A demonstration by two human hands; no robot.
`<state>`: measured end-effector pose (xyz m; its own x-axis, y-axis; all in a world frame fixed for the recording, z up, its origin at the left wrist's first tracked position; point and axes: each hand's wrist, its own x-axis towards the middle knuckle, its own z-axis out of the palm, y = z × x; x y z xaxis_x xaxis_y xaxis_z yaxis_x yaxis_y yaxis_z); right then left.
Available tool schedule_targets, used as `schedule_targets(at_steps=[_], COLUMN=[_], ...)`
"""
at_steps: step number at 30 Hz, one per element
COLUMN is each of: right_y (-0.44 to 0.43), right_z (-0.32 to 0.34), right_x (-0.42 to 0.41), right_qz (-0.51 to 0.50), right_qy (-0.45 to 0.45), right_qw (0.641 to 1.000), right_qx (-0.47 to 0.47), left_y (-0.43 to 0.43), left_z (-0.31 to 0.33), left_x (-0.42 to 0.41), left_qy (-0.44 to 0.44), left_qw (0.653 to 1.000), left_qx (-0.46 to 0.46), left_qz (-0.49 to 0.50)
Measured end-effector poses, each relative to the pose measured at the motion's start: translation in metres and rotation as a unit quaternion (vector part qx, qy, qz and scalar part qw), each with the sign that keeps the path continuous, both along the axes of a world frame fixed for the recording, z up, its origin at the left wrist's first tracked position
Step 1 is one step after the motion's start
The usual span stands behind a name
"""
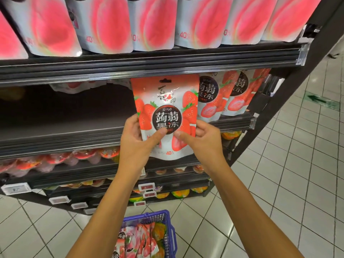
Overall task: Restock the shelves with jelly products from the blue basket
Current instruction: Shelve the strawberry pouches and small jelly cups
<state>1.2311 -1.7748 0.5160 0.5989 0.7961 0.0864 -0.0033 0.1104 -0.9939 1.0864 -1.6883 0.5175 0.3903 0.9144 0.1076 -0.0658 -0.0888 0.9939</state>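
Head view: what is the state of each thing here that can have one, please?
strawberry jelly pouch: upright, held before the middle shelf.
left hand: grips the pouch's lower left side.
right hand: grips its lower right side.
shelved strawberry pouches: standing at the middle shelf's right end.
blue basket: on the floor, holding pouches.
top-shelf pouches: standing in a row.

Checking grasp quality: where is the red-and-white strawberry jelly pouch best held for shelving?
Low on both side edges, from below, as the left hand and right hand pinch it: the red-and-white strawberry jelly pouch is flat, upright, its top free.
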Motion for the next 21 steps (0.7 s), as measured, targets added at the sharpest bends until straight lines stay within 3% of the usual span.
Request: schedule_targets(at_steps=[3, 7, 11, 16, 21], right_y=[0.008, 0.024, 0.044, 0.045, 0.026], right_z=[0.006, 0.016, 0.017, 0.008, -0.001], right_x=[-0.002, 0.000, 0.003, 0.005, 0.008], right_qz=[-0.044, -0.096, -0.100, -0.031, -0.153], right_qy=[0.020, 0.001, -0.034, -0.090, -0.240], right_qw=[0.999, 0.995, 0.994, 0.995, 0.955], right_qx=[0.008, 0.021, 0.025, 0.004, -0.086], left_y=[-0.007, -0.015, -0.013, -0.013, -0.013], left_z=[0.000, 0.004, 0.006, -0.007, -0.011], left_x=[-0.004, 0.003, 0.015, 0.021, 0.020], left_qy=[0.069, 0.133, 0.160, 0.222, 0.227], left_qw=[0.988, 0.972, 0.969, 0.954, 0.953], left_qx=[0.099, 0.186, 0.185, 0.200, 0.199], left_qz=[0.095, 0.057, 0.023, 0.015, 0.011])
